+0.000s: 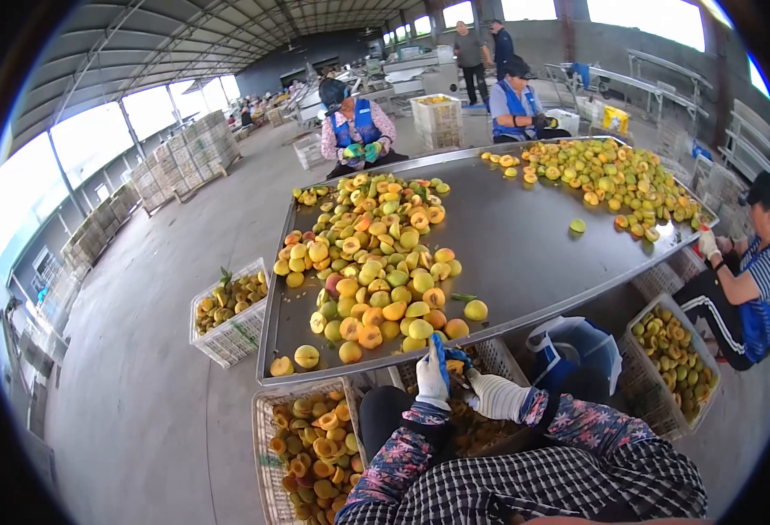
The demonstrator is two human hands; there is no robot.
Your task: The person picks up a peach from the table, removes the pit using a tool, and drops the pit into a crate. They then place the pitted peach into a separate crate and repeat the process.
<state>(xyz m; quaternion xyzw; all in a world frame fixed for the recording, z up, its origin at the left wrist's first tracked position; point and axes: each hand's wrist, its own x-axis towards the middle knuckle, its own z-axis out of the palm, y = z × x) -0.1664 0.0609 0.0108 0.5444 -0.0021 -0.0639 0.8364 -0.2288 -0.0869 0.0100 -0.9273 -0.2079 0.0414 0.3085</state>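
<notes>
My left hand [434,374], in a white glove with blue fingers, is raised at the near edge of the metal table [525,280]. Its fingers are pressed together and point upward. Close beside it, my right hand [497,395], in a striped white glove, has its fingers curled in toward the left one. Whatever lies between the hands is too small and covered to name. Below them, a crate [509,360] holds dark, brownish pieces. Just beyond my fingers spreads a heap of yellow-green peaches [385,280], several cut into halves with orange flesh.
Crates of halved peaches stand at my left [267,455], further left [227,337] and at right [709,398]. A lined bucket [612,350] sits right of my hands. Another peach pile [612,175] covers the table's far right. Three people in blue vests sit around the table.
</notes>
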